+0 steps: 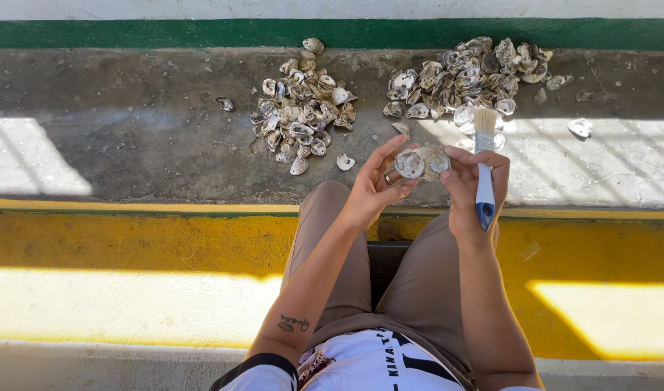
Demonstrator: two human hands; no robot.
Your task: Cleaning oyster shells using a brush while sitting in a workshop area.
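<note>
The left hand (372,190) grips a pale oyster shell (409,164) between thumb and fingertips, closed on its edge with the hollow side up. A second shell (436,161) touches it on the right, pinched by the fingertips of the right hand (471,190). That hand's grip is also closed round the blue-and-white handle of a small paintbrush (485,168), bristles pointing up and away from the shells. To brush well, I judge the right hand should hand its shell over first, so the bristles can turn down onto one firmly held shell. Just beyond the left grip a loose shell (345,161) lies on the concrete ledge (129,137). Farther off sit a left pile of shells (301,108) and a right pile of shells (466,76).
</note>
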